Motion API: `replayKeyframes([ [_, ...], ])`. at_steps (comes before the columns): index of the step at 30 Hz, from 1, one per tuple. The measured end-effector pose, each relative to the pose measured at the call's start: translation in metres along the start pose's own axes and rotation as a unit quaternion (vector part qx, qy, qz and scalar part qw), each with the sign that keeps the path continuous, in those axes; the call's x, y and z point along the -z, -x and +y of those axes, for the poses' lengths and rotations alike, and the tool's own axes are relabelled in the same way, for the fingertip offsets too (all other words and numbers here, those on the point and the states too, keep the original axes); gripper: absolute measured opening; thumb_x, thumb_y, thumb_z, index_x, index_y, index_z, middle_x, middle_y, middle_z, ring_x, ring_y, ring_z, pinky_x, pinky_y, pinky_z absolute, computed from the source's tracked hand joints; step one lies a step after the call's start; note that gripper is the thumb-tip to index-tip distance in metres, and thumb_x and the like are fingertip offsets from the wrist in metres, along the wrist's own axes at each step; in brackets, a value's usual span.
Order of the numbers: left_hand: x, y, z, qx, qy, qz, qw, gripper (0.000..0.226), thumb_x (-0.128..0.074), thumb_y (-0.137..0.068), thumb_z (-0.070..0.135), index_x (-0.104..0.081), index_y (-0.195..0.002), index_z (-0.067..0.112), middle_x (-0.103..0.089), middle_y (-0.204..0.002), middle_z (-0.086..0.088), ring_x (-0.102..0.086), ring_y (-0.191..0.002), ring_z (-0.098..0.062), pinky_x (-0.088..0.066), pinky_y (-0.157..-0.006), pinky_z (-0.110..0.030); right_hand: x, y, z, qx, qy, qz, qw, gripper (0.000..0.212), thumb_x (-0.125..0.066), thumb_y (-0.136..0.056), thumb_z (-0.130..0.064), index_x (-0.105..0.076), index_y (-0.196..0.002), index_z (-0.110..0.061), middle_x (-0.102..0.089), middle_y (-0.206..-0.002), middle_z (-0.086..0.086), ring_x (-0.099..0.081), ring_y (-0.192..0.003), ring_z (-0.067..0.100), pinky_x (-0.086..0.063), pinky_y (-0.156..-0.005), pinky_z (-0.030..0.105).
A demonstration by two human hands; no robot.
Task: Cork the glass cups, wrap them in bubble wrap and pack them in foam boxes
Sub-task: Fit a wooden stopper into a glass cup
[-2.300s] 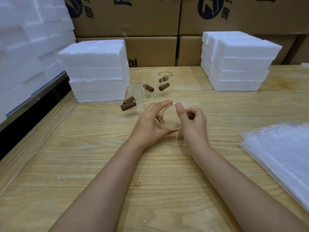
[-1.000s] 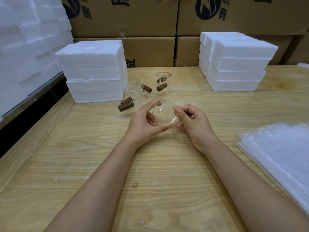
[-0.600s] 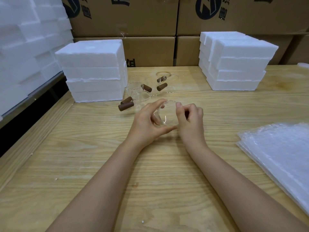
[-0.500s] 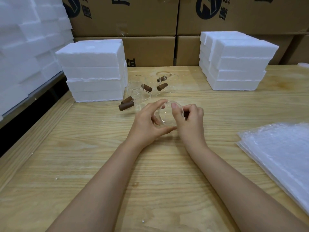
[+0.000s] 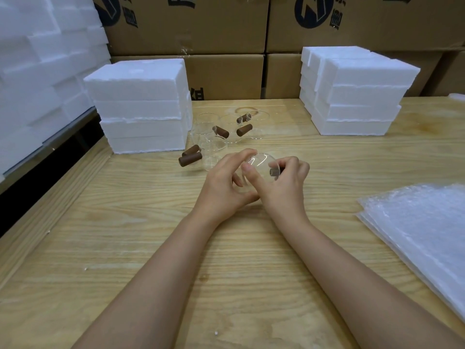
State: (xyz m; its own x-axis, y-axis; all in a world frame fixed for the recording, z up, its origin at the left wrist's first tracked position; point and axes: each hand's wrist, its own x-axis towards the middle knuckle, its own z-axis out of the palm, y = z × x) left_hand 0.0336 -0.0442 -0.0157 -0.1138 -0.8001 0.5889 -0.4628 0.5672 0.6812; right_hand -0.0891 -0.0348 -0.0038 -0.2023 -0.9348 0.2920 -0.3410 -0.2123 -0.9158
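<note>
Wooden bench (image 5: 151, 248), pale grain, with printed cardboard cartons (image 5: 201, 26) stacked along the back. Foam boxes stand in two stacks at the far side, one left (image 5: 141, 107) and one right (image 5: 352, 96). More white foam blocks (image 5: 37, 71) are walled up at far left. Bubble wrap sheets (image 5: 422, 235) lie piled at my right, near the bench edge.

Between the two stacks sits a cluster of loose glass cups (image 5: 227, 129), too clear and overlapped to count. Brown spare corks (image 5: 190, 157) lie among and beside them, two side by side just left of the cluster.

My left hand (image 5: 224, 187) has thumb and fingers curled round one glass cup (image 5: 261, 163), held at mid-bench just this side of the cluster. It seems tipped on its side, though the glass is hard to read.

My right hand (image 5: 284, 187) has its thumb pressed against the cup's near wall and its fingertips pinching a cork (image 5: 275, 172) at the cup's right end. Whether that cork sits inside the mouth, I cannot tell.
</note>
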Motion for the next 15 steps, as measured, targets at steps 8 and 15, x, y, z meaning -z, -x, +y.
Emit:
replayKeyframes([
  [8,-0.001,-0.001,0.002,-0.032,-0.030,-0.023,0.999,0.067,-0.076,-0.063,0.021,-0.057,-0.127,0.019,-0.056,-0.116,0.018,-0.053,-0.074,0.004,-0.034,-0.066,-0.001,-0.001,-0.003,0.006,0.013,-0.010,0.027,1.000,0.061,-0.046,-0.068,-0.069,-0.041,-0.094,-0.014,-0.033,-0.108,0.003,-0.038,-0.101,0.013,-0.034,-0.097,0.025],
  [15,0.002,-0.001,0.001,0.027,0.017,-0.021,0.999,0.076,-0.087,-0.062,0.014,-0.054,-0.129,0.025,-0.056,-0.113,0.021,-0.054,-0.066,-0.002,-0.037,-0.065,-0.005,0.001,-0.010,0.013,0.057,-0.024,0.012,0.998,0.018,-0.045,-0.098,-0.032,-0.041,-0.086,-0.019,-0.032,-0.105,0.004,-0.035,-0.093,-0.014,-0.023,-0.082,-0.004],
])
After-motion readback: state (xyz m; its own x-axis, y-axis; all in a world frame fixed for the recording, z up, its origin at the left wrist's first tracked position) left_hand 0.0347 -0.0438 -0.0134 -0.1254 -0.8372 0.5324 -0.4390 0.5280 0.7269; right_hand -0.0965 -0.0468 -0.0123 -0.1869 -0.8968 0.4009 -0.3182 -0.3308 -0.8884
